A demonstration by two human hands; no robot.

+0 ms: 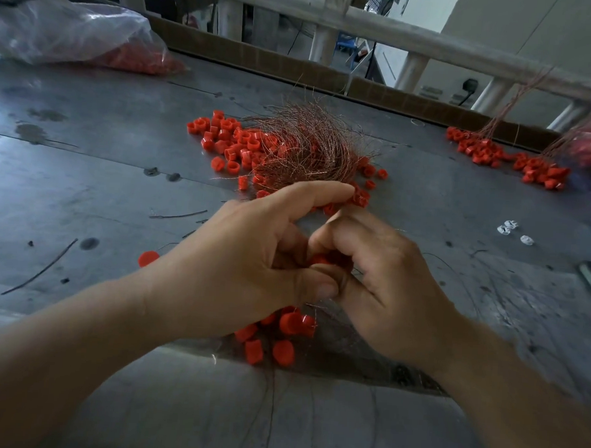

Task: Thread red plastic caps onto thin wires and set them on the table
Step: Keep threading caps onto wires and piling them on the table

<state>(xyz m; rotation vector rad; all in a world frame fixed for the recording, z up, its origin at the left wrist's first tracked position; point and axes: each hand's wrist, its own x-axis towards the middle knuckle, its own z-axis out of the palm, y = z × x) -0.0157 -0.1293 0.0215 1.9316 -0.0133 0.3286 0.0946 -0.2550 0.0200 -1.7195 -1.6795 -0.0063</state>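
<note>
- Our left hand and right hand are knuckle to knuckle. Both are curled tight on the held caps, a red clump pinched between them. The wire through it is too fine to make out.
- Just under the hands dangle the hanging caps, seemingly strung on a strand, so we judge this bunch partly done and not yet set down.
- Beyond the left forefinger lies the wire bundle, thick and sprawled over the loose caps. Plenty left to thread!
- Far right, finished bunches lie on the desk, wire tails trailing away. That work is banked.
- Top left, a plastic bag holds more red stock.
- A stray cap sits left of our wrist, and white pieces lie to the right.
- The snag risk, we reckon, is that tangle of wire lying over the supply.
</note>
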